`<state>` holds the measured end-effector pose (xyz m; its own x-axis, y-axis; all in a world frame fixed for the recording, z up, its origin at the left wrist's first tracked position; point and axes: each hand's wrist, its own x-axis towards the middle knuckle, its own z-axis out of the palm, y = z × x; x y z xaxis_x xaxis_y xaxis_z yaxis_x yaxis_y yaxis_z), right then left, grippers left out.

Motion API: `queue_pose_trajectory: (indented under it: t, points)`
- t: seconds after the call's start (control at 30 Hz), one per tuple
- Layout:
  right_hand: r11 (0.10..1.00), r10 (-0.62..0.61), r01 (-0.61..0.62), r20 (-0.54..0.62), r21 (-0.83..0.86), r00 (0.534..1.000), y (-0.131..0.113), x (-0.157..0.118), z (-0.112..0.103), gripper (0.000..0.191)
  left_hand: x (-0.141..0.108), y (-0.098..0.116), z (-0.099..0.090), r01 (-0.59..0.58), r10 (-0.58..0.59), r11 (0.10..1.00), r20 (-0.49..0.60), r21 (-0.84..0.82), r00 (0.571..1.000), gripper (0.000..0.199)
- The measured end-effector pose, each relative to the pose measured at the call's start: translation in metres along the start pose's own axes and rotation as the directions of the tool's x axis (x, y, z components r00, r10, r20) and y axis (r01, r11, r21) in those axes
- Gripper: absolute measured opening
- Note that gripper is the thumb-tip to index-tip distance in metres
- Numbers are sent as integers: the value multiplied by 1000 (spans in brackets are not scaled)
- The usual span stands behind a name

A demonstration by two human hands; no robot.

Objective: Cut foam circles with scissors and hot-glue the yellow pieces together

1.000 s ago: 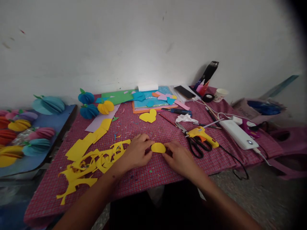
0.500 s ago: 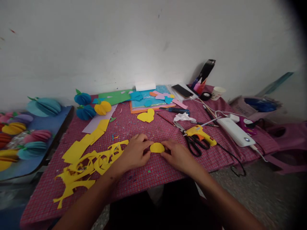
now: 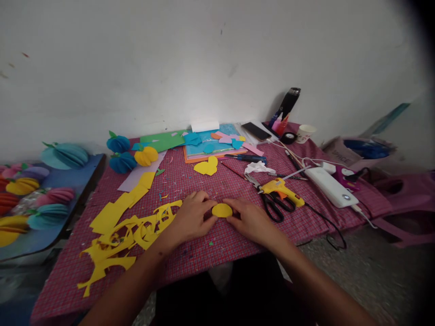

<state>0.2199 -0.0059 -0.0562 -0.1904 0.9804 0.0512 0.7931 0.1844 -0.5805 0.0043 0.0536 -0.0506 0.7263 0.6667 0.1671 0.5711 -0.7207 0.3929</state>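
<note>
A small yellow paper disc (image 3: 222, 210) sits between my hands near the front of the table. My left hand (image 3: 193, 213) has its thumb and fingers at the disc's left edge. At the opposite edge, my right hand (image 3: 250, 220) pinches with thumb and forefinger. To the left of my left hand lie cut yellow paper scraps (image 3: 127, 231). Beyond the disc rest several yellow paper cutouts (image 3: 206, 166). Nearest my right hand are black-handled scissors (image 3: 273, 207) and a yellow glue gun (image 3: 282, 189).
Blue paper pumpkins (image 3: 118, 142) and a yellow paper pumpkin (image 3: 146, 156) stand at the back left. A phone (image 3: 255, 131), a paper cup (image 3: 305, 133), a black flask (image 3: 290, 102) and a white power bank (image 3: 331, 186) with cables occupy the right side. More paper pumpkins rest on a blue table (image 3: 84, 174).
The disc's lower edge now shows rounder, where it looked flatter and more like a half-disc before. Both hands stay nearly in place at its edges. The camera view has shifted slightly.
</note>
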Motion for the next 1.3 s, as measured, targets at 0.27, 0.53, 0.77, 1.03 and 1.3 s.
queue_pose_trajectory:
  t: [0.27, 0.53, 0.77, 1.03, 1.3]
  points:
    - [1000, 0, 1, 31, -14, 1000, 0, 1, -1, 29, 0, 0, 1, 4, -4, 1000, -3, 8, 1000, 27]
    - [1000, -13, 13, 10, -10, 1000, -1, -1, -1, 29, 0, 1, 0, 10, -10, 1000, -5, 11, 1000, 26]
    - [1000, -12, 12, 21, -20, 1000, 0, 0, 0, 34, 5, 2, 7, 72, -71, 996, -30, 46, 997, 21]
    - [998, -19, 18, -8, -56, 1000, 3, -5, 6, 25, 2, 0, 10, 64, -62, 998, -58, 24, 996, 29]
    - [991, -96, 87, -88, -104, 991, 7, -10, 14, 17, 0, -1, 14, -207, 207, 978, -18, -38, 978, 20]
